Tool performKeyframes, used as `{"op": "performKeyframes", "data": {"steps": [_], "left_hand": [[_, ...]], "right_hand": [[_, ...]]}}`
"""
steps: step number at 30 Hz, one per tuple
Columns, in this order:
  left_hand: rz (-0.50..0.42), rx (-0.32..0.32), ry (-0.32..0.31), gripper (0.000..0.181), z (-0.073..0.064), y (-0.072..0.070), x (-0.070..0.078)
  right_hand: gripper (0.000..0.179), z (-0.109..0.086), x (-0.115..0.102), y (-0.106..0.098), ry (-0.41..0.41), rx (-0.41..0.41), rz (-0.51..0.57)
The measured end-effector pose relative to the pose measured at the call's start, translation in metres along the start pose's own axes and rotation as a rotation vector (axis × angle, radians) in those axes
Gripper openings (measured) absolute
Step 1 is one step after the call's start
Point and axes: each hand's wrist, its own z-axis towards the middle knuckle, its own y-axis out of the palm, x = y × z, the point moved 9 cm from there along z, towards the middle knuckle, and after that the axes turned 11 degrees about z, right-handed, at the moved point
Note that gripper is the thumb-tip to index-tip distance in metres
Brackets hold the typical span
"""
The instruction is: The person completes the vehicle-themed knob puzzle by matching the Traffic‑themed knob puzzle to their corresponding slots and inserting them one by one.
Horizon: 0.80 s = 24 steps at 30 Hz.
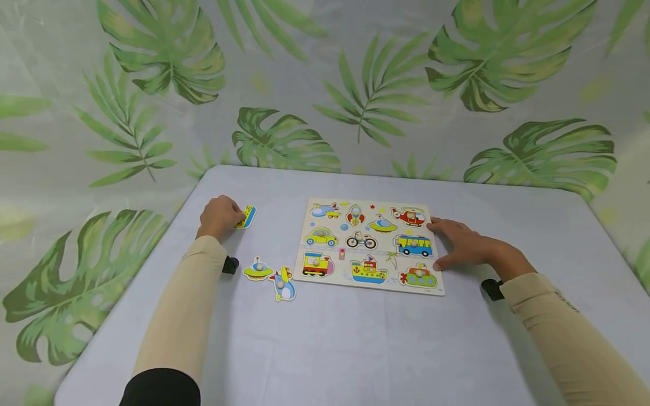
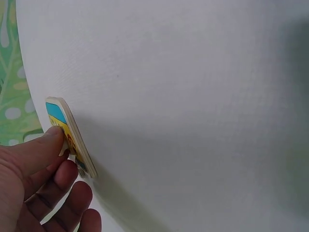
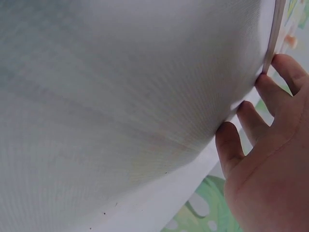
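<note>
At the far left, a yellow and blue puzzle piece [image 1: 246,216] is being pinched on edge by the curled fingers of the left hand [image 1: 219,216], tilted up off the table [image 1: 355,338]. Nearer the person, a saucer piece [image 1: 258,270] and a rocket piece [image 1: 284,283] are lying flat, apart from both hands. The puzzle board [image 1: 369,246] is lying at centre. Its right edge is being touched by the right hand [image 1: 464,243], fingers spread and relaxed, nothing being gripped.
</note>
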Motion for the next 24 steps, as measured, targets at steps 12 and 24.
{"op": "performKeyframes", "data": {"steps": [12,24], "left_hand": [[-0.012,0.090,0.196,0.029,-0.003,-0.038,0.054],[0.033,0.158,0.539,0.024,-0.038,-0.059,0.166]], "right_hand": [[0.112,0.001,0.004,0.001,0.009,-0.002,0.001],[0.111,0.001,0.004,-0.001,0.017,0.003,-0.001]]}}
